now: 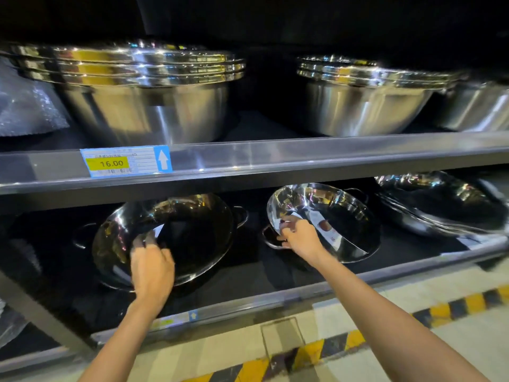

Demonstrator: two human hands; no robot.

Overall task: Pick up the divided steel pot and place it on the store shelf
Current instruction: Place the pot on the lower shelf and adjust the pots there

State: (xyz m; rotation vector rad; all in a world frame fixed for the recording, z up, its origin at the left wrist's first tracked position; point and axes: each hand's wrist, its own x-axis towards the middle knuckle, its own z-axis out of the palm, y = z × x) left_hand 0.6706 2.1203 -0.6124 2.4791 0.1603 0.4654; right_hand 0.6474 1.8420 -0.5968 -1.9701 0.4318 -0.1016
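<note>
A big metal store shelf (303, 154) stands on a pale floor (413, 340) with yellow and black stripes. Big steel bowls (143, 106) sit on top. Below, the left hand (151, 268) grips the dark, maybe divided steel pot (176, 238). The right hand (298, 235) grips a shiny pot (330, 213) beside it.

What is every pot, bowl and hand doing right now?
left pot: tilted on the lower shelf, leaning back.
right pot: tilted up on the lower shelf, shiny inside facing out.
left hand: fingers on the left pot's front rim.
right hand: gripping the right pot's rim near its handle.
steel bowls: stacked upright on the upper shelf.
price tag: stuck on the shelf edge, reads 16.00.
</note>
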